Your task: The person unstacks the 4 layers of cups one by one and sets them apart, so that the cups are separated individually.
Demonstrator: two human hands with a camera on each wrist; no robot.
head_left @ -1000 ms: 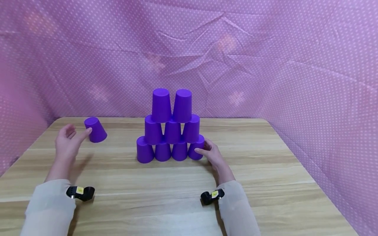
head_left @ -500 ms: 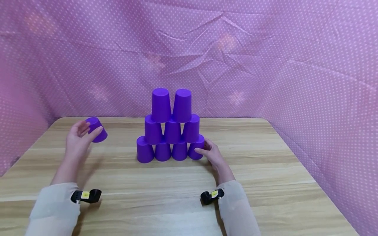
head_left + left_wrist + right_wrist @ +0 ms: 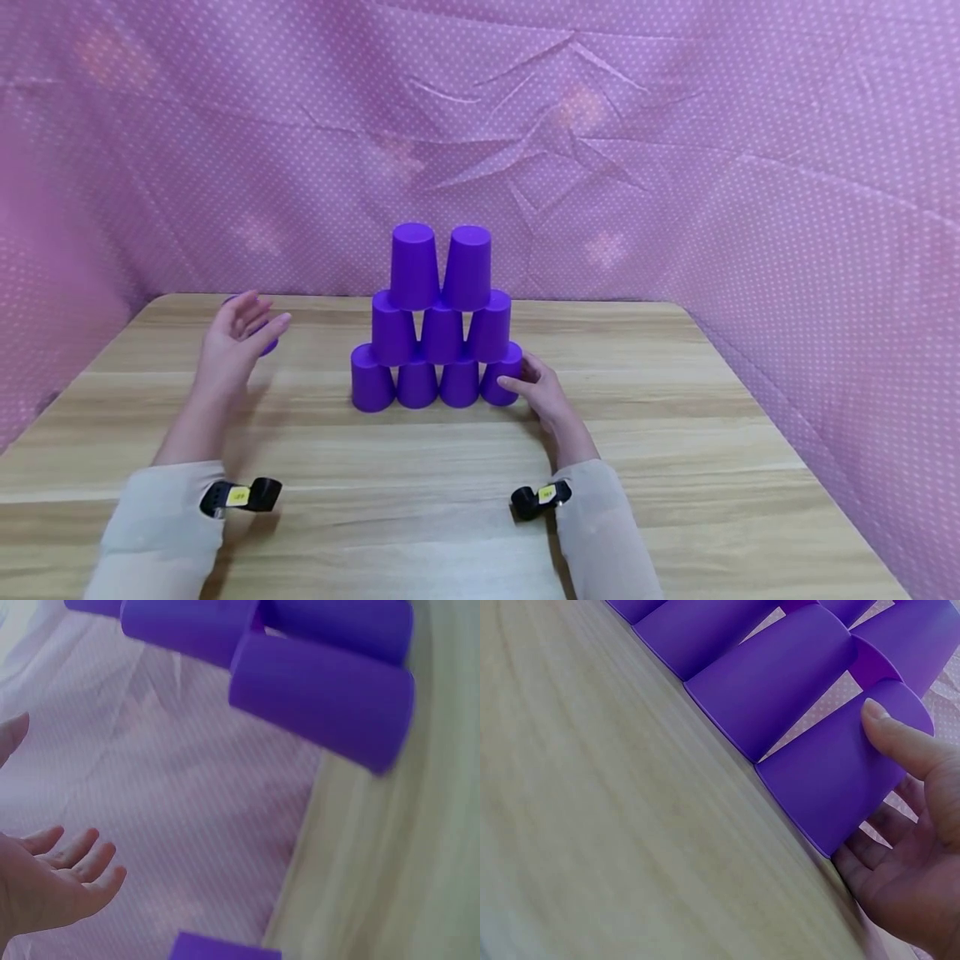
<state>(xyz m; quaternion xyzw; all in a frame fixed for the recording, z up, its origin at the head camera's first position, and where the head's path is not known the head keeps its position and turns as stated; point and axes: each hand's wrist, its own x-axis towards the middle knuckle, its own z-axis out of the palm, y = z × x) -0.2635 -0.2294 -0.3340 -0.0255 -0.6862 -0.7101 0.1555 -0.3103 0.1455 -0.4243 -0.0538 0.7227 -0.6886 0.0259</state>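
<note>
Purple cups stand upside down in a stepped pyramid on the table, with two cups side by side at its top (image 3: 414, 268). My right hand (image 3: 546, 395) holds the bottom row's right-end cup (image 3: 836, 772), thumb on its near side and fingers round its outer side. Off to the left, my left hand (image 3: 232, 342) is raised with its fingers spread and nothing in its grasp. Behind that hand is a lone purple cup (image 3: 269, 344), mostly hidden by it in the head view; part of this cup (image 3: 225, 948) shows at the bottom of the left wrist view.
The wooden table (image 3: 420, 508) has rounded far corners. Pink dotted cloth (image 3: 570, 183) hangs behind it and at both sides. Each wrist carries a small black camera (image 3: 258, 495) on its sleeve.
My left hand has moved right, from beside the lone cup to in front of it, covering most of it. My right hand keeps its hold, and the pyramid is unchanged.
</note>
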